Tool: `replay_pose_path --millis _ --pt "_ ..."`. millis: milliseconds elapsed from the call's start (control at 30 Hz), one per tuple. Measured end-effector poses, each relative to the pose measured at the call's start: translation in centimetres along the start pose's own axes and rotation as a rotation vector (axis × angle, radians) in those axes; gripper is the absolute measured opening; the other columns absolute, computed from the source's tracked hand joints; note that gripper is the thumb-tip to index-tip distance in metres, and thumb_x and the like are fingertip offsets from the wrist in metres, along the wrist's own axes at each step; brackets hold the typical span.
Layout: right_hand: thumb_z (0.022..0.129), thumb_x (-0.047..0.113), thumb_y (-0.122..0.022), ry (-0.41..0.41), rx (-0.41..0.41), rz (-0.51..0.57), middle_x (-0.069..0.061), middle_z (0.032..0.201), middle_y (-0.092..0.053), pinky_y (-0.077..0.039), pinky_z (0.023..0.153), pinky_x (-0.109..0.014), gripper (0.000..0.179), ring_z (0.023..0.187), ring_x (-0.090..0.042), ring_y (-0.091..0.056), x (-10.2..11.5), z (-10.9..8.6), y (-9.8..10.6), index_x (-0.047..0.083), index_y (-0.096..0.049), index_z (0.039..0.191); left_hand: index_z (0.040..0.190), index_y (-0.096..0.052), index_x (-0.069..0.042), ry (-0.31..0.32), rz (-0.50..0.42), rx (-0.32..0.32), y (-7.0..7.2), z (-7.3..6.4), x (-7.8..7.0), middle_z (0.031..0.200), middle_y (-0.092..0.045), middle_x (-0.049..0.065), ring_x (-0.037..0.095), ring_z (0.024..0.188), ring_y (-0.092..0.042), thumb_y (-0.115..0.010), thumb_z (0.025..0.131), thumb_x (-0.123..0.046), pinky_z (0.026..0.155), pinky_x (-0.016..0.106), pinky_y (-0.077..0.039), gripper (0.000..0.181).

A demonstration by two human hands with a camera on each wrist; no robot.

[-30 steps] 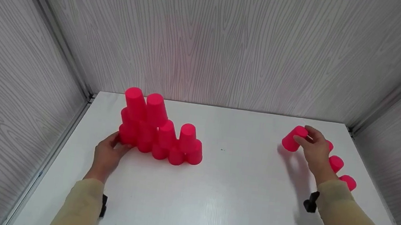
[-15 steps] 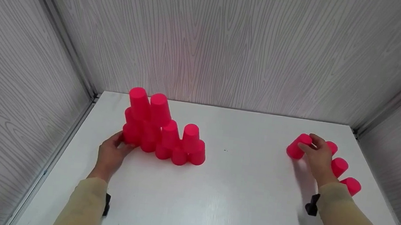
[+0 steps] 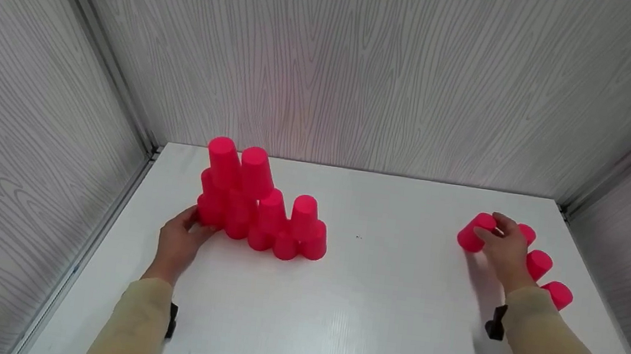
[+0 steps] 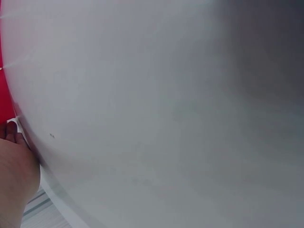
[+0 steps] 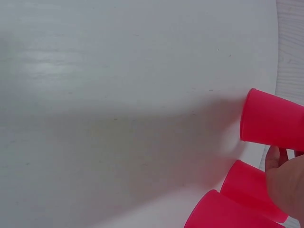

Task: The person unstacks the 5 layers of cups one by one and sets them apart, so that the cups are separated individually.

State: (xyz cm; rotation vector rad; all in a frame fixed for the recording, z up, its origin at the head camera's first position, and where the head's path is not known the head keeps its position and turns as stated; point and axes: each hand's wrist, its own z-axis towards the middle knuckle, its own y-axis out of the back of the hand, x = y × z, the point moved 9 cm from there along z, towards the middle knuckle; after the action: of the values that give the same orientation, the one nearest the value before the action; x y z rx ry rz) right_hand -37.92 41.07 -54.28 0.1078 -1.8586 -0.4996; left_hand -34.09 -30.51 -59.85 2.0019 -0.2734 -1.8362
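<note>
My left hand [image 3: 177, 243] holds the bottom left cup [image 3: 209, 210] of a stack of upside-down red cups, thumb in front and fingers at its far left side. Two cups, one a tall red cup [image 3: 224, 163], stand highest at the stack's left; the right part, with another red cup [image 3: 304, 217], is lower. On the right, my right hand [image 3: 506, 253] grips a single upside-down cup [image 3: 475, 233] between thumb and fingers. In the right wrist view this held cup [image 5: 270, 118] has its rim toward the table. Only a sliver of red shows at the left wrist view's edge.
Behind my right hand stand a few more red cups, among them a middle cup [image 3: 539, 264] and a near cup [image 3: 560, 295] partly covered by the sleeve. The white table [image 3: 334, 322] ends at a grey wood-grain back panel [image 3: 362, 75], with side panels left and right.
My right hand has come down slightly with its cup, closer to the table. My left hand keeps its place at the stack. The head view has shifted a little.
</note>
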Motion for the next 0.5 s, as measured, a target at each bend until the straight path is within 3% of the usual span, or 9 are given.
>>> replay_pose_path --millis 233,367,500 --pt "0.101 0.037 -0.074 0.032 -0.018 -0.071 -0.011 0.174 -0.026 -0.047 0.115 -0.051 0.089 0.157 -0.039 -0.026 1.4 -0.9 0.7 0.021 -0.021 0.171 0.163 -0.044 -0.023 -0.012 -0.010 0.009 -0.3 -0.1 -0.3 0.156 -0.054 0.002 0.027 0.144 -0.048 -0.078 0.098 -0.038 0.114 0.046 -0.048 0.075" --pt "0.103 0.038 -0.070 0.132 -0.037 -0.075 -0.011 0.172 -0.030 -0.047 0.115 -0.052 0.081 0.156 -0.037 -0.030 3.4 -1.7 1.1 0.020 -0.027 0.169 0.163 -0.045 -0.023 -0.010 -0.010 0.010 -0.3 0.0 -0.2 0.156 -0.055 0.001 0.026 0.144 -0.048 -0.078 0.098 -0.041 0.115 0.045 -0.048 0.075" --pt "0.104 0.038 -0.069 0.281 -0.043 -0.063 -0.009 0.168 -0.037 -0.043 0.119 -0.046 0.074 0.154 -0.032 -0.035 7.6 -3.2 0.3 0.019 -0.034 0.166 0.163 -0.045 -0.024 -0.009 -0.019 0.008 -0.2 0.1 0.0 0.155 -0.055 0.000 0.025 0.144 -0.048 -0.078 0.097 -0.043 0.115 0.046 -0.048 0.075"
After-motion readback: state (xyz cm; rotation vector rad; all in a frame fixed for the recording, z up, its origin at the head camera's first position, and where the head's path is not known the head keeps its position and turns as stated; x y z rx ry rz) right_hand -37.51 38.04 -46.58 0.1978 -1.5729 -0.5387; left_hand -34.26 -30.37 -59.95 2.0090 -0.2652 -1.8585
